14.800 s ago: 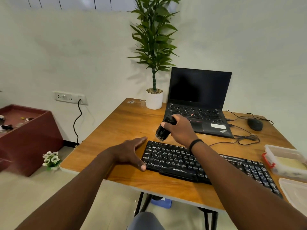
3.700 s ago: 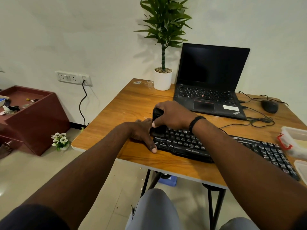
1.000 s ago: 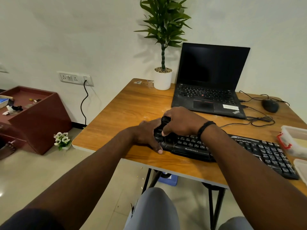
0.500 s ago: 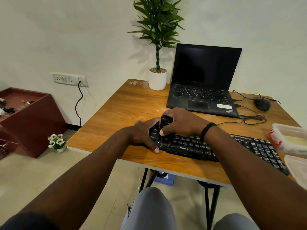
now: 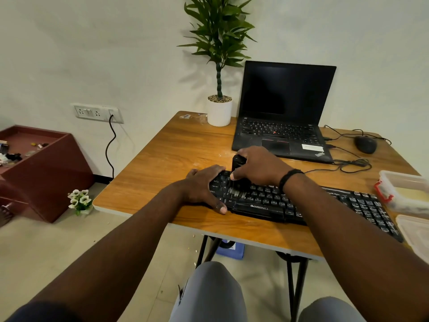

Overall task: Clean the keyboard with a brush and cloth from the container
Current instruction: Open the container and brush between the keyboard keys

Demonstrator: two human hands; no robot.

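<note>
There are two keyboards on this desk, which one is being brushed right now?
The separate black keyboard at the desk's near edge. The right hand holds the brush on its keys; the laptop keyboard behind lies untouched.

Wooden table (image 5: 176, 149), keyboard (image 5: 325, 205), laptop (image 5: 283, 135), potted plant (image 5: 219, 112) (white pot), mouse (image 5: 366, 144), container (image 5: 405, 190)
</note>
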